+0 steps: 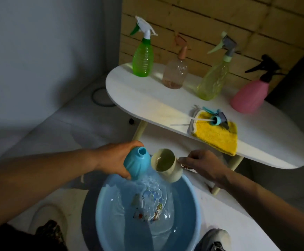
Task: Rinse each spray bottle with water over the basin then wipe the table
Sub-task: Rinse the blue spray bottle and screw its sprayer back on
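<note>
Head view: the left hand (115,158) grips the blue bottle (137,163), uncapped and tilted over the basin (192,211). The right hand (200,163) holds the cup (167,164) by its handle, pouring. Aim the stream at the bottle's neck, above the basin. No writing is readable.

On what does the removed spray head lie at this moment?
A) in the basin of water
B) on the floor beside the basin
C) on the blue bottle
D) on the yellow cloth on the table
D: the spray head lies on the yellow cloth, on the table.
</note>
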`<state>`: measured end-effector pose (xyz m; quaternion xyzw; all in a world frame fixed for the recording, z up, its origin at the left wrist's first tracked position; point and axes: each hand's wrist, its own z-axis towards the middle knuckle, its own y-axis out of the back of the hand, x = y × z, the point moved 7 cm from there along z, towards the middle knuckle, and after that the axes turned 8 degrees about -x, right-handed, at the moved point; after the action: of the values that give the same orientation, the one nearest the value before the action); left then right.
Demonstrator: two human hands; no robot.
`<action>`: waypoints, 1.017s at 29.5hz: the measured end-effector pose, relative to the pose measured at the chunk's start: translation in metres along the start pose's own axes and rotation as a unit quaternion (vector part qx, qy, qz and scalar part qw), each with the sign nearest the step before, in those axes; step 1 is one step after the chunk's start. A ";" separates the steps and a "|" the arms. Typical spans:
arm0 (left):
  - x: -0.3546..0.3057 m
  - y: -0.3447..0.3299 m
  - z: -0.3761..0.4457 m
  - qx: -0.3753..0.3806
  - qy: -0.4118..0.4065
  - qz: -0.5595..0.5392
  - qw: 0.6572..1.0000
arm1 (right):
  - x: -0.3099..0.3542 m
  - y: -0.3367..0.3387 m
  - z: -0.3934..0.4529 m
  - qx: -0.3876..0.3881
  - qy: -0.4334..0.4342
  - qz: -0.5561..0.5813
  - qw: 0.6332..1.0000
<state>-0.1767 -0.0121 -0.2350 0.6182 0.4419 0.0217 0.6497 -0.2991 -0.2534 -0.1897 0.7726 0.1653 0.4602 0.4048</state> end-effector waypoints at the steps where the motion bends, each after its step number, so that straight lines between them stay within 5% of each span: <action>1: -0.005 0.006 -0.001 0.007 -0.012 0.012 1.000 | 0.009 0.010 -0.005 -0.003 0.010 0.000 1.000; 14: -0.053 0.043 -0.014 0.029 -0.080 -0.018 0.996 | 0.081 0.102 -0.043 -0.073 0.082 0.089 0.990; 30: -0.043 0.024 0.008 -0.008 -0.057 -0.006 0.998 | 0.092 0.099 -0.042 -0.179 0.162 0.085 0.967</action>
<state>-0.1855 -0.0376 -0.1928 0.6103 0.4079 -0.0139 0.6790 -0.2980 -0.2372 -0.0498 0.6140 0.0772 0.6339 0.4640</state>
